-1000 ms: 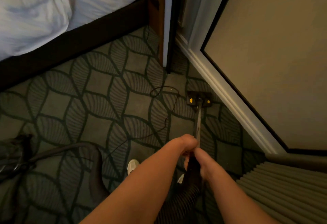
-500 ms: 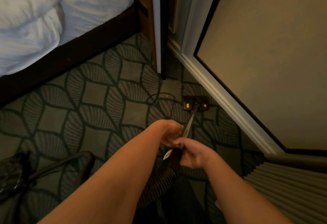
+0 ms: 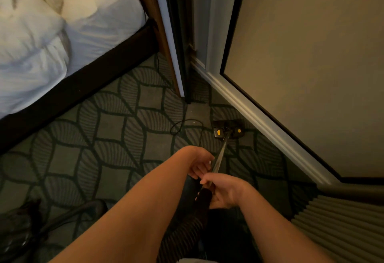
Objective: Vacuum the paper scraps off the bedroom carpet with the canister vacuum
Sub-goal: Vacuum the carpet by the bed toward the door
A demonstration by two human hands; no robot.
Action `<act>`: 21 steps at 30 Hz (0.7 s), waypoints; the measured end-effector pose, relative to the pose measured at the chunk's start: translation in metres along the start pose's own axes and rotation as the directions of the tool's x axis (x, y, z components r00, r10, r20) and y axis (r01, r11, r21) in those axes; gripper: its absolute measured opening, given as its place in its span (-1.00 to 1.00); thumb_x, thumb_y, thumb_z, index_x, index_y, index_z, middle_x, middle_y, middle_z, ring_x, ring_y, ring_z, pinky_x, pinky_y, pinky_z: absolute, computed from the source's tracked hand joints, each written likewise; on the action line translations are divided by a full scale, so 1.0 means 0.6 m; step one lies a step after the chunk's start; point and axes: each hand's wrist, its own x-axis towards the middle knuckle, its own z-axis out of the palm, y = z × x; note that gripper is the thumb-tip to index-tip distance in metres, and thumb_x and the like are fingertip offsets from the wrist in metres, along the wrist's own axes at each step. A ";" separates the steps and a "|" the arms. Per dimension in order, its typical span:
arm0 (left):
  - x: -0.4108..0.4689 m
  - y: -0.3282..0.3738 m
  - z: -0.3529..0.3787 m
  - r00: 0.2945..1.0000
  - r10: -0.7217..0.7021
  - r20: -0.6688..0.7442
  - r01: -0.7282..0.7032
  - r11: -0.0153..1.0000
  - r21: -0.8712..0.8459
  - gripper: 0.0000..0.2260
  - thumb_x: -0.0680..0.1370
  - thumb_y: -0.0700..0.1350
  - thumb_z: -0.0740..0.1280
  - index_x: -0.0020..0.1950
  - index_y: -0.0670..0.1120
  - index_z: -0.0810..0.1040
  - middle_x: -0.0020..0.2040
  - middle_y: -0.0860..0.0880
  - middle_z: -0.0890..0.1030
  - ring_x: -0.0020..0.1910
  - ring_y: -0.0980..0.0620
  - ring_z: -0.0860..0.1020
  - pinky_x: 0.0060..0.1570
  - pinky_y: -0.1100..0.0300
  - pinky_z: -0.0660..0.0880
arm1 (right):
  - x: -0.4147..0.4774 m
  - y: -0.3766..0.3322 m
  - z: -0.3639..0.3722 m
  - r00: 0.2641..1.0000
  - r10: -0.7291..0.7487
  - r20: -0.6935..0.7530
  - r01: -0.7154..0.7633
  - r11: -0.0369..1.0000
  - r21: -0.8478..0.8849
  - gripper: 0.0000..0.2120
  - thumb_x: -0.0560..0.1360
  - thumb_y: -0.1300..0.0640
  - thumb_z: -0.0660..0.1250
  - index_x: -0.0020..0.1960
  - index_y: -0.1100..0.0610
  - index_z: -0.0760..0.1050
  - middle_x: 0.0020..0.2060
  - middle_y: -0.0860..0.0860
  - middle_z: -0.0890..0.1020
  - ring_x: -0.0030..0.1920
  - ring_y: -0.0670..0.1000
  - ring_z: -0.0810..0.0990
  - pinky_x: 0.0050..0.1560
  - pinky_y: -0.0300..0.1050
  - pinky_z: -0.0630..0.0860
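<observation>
The vacuum's metal wand (image 3: 220,152) slants from my hands down to its black floor head (image 3: 227,128), which has two yellow marks and rests on the leaf-patterned carpet (image 3: 108,125) close to the baseboard. My left hand (image 3: 200,164) grips the wand higher up. My right hand (image 3: 223,193) holds the dark handle end, where the ribbed hose (image 3: 187,233) joins. A few tiny pale specks (image 3: 194,122) lie on the carpet left of the head. Part of the black canister (image 3: 16,231) shows at the bottom left.
A thin black cord (image 3: 182,124) loops on the carpet just left of the floor head. A bed with white bedding (image 3: 52,40) on a dark frame fills the upper left. A white baseboard (image 3: 259,125) and beige wall run on the right. A ribbed grey seat (image 3: 342,231) sits at lower right.
The view has tilted up and the hands have pulled back toward me. The wand now slants more to the right, and the floor head sits nearer the baseboard.
</observation>
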 end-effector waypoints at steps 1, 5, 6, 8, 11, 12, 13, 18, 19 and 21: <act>0.001 0.004 -0.006 1.000 -0.001 -0.003 0.001 1.000 0.013 -0.63 0.66 0.07 -0.01 -0.01 -0.11 0.48 -0.16 -0.06 0.51 -0.20 0.02 0.49 0.03 0.11 0.39 | -0.001 -0.004 0.003 1.000 -0.013 0.008 0.013 1.000 -0.004 -0.87 0.56 0.22 0.18 -0.15 0.20 0.40 -0.27 0.13 0.51 -0.25 0.07 0.58 -0.45 -0.11 0.62; 0.000 0.006 -0.018 0.999 -0.021 -0.035 0.023 0.998 0.050 -0.67 0.66 0.03 0.01 -0.12 -0.09 0.44 -0.18 -0.06 0.48 -0.22 0.01 0.47 0.08 0.08 0.37 | -0.001 -0.013 0.011 0.999 -0.037 0.014 0.037 0.999 -0.011 -0.88 0.57 0.20 0.18 -0.14 0.19 0.38 -0.29 0.11 0.47 -0.26 0.06 0.55 -0.32 -0.07 0.61; -0.002 0.008 -0.019 0.998 -0.025 -0.050 0.028 0.998 0.055 -0.66 0.66 0.04 0.00 -0.12 -0.09 0.44 -0.19 -0.06 0.48 -0.23 0.01 0.47 0.08 0.07 0.38 | 0.000 -0.014 0.013 0.999 -0.044 0.020 0.044 0.999 -0.016 -0.88 0.57 0.20 0.18 -0.14 0.19 0.38 -0.29 0.11 0.47 -0.25 0.06 0.56 -0.28 -0.06 0.60; -0.002 0.011 -0.022 0.997 -0.025 -0.075 0.028 0.999 0.046 -0.63 0.66 0.08 -0.02 -0.12 -0.09 0.44 -0.22 -0.06 0.47 -0.24 0.00 0.46 0.09 0.07 0.38 | 0.005 -0.016 0.014 0.998 -0.064 0.028 0.065 0.998 -0.028 -0.86 0.56 0.20 0.18 -0.16 0.18 0.37 -0.33 0.11 0.49 -0.29 0.05 0.57 -0.30 -0.07 0.60; -0.005 0.015 -0.027 0.995 -0.044 -0.093 0.049 0.998 0.042 -0.63 0.66 0.09 0.00 -0.11 -0.10 0.45 -0.22 -0.06 0.45 -0.24 0.01 0.46 0.06 0.10 0.40 | 0.009 -0.021 0.018 0.995 -0.094 0.018 0.095 0.995 -0.034 -0.86 0.55 0.20 0.19 -0.19 0.18 0.37 -0.36 0.09 0.48 -0.32 0.04 0.57 -0.39 -0.14 0.60; -0.005 0.016 -0.030 0.995 -0.046 -0.092 0.050 0.998 0.044 -0.63 0.66 0.09 0.00 -0.10 -0.11 0.45 -0.21 -0.06 0.45 -0.22 0.01 0.45 0.04 0.11 0.40 | 0.013 -0.023 0.019 0.994 -0.106 0.015 0.106 0.994 -0.031 -0.86 0.55 0.21 0.19 -0.19 0.18 0.37 -0.36 0.09 0.48 -0.31 0.03 0.56 -0.38 -0.13 0.60; -0.004 0.016 -0.034 0.995 -0.042 -0.092 0.046 0.998 0.044 -0.63 0.66 0.09 0.00 -0.06 -0.11 0.46 -0.19 -0.06 0.45 -0.21 0.01 0.45 0.03 0.11 0.40 | 0.014 -0.023 0.021 0.993 -0.115 0.015 0.116 0.993 -0.024 -0.86 0.55 0.21 0.19 -0.19 0.19 0.38 -0.37 0.10 0.49 -0.30 0.03 0.56 -0.37 -0.12 0.61; -0.005 0.004 -0.052 0.994 -0.031 -0.101 0.041 0.995 0.094 -0.59 0.65 0.11 0.00 0.17 -0.12 0.50 -0.15 -0.07 0.49 -0.23 0.02 0.44 -0.06 0.12 0.40 | 0.035 -0.022 0.048 0.985 -0.174 0.004 0.174 0.985 -0.004 -0.91 0.55 0.23 0.18 -0.13 0.18 0.41 -0.33 0.09 0.47 -0.32 0.02 0.53 -0.46 -0.15 0.59; -0.006 -0.001 -0.054 0.995 -0.034 -0.098 0.043 0.995 0.088 -0.59 0.65 0.11 0.01 0.12 -0.13 0.52 -0.12 -0.10 0.53 -0.26 0.02 0.42 -0.11 0.14 0.38 | 0.043 -0.020 0.054 0.979 -0.204 0.005 0.204 0.979 0.001 -0.92 0.55 0.23 0.18 -0.06 0.17 0.45 -0.28 0.10 0.49 -0.31 0.01 0.52 -0.47 -0.17 0.57; -0.003 -0.015 -0.062 0.995 -0.021 -0.096 0.027 0.998 0.057 -0.59 0.65 0.10 0.04 0.07 -0.15 0.56 -0.02 -0.15 0.60 -0.30 0.03 0.39 -0.13 0.17 0.35 | 0.065 -0.020 0.070 0.960 -0.279 -0.002 0.279 0.959 0.054 -0.77 0.52 0.23 0.26 0.16 0.14 0.51 -0.06 0.13 0.57 -0.27 0.00 0.54 -0.42 -0.17 0.57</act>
